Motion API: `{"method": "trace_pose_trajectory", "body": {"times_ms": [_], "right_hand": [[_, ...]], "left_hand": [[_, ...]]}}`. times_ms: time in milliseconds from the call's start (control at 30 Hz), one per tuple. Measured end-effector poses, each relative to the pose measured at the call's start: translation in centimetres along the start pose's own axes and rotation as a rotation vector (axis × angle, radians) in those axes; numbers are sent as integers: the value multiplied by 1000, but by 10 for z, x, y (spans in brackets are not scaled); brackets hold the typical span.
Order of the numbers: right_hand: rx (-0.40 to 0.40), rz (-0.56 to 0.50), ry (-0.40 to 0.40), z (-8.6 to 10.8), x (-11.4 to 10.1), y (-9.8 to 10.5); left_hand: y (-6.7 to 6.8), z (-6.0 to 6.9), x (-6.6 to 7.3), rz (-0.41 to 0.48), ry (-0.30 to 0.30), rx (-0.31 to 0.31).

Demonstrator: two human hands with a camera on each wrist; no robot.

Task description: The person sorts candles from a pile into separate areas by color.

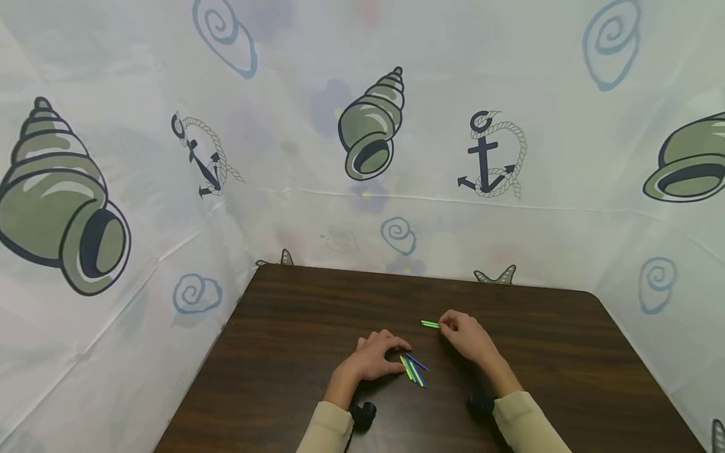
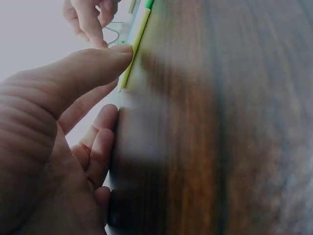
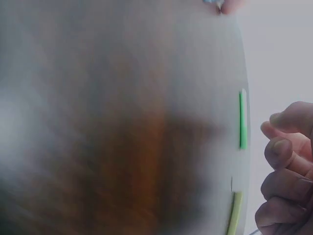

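Observation:
My left hand (image 1: 374, 357) lies low over the table at the left end of a small pile of thin sticks (image 1: 415, 371), blue and yellow-green. Its thumb reaches a yellow stick (image 2: 138, 44) in the left wrist view, and the forefinger is spread above the pile's end. Farther back, my right hand (image 1: 467, 336) is by two light green sticks (image 1: 428, 323) lying side by side. In the right wrist view its loosely bent fingers (image 3: 281, 152) stand apart from a green stick (image 3: 243, 120), with nothing visible between them. A yellow-green stick (image 3: 234, 213) lies nearer that camera.
Both hands work over a dark wood-grain table (image 1: 317, 302). A white cloth (image 1: 294, 220) printed with shells and anchors hangs around its back and sides. Dark wrist devices (image 1: 364, 415) sit at the cream sleeves (image 1: 325, 428).

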State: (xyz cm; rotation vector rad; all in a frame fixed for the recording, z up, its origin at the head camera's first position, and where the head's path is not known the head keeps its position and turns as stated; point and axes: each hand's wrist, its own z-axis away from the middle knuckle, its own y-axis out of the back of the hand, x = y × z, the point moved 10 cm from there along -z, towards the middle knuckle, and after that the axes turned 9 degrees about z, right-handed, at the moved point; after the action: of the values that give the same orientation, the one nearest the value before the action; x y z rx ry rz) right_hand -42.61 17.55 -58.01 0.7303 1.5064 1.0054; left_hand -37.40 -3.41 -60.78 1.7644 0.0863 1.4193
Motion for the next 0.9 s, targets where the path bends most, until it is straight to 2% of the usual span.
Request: {"method": "trace_pose_trajectory", "body": {"times_ms": [67,233,367,533,733,900], "right_hand": [[7,-4,19,6,-7,-1],[-31,-30,52,21,-19,-10],[-113,-62,105,31,-28,-22],[-215,-98,166,41,-37,-38],[-195,-108,146,45,-39,-40],[-192,-108,147,46,-43,-41]], "left_hand": [[-1,0,-2,-16,-16,8],[5,4,9,8,-3,6],[4,6,12,15,19,5],[0,4,6,28,45,10],[1,3,7,46,23,12],[-4,-2,-4,40,26,29]]}}
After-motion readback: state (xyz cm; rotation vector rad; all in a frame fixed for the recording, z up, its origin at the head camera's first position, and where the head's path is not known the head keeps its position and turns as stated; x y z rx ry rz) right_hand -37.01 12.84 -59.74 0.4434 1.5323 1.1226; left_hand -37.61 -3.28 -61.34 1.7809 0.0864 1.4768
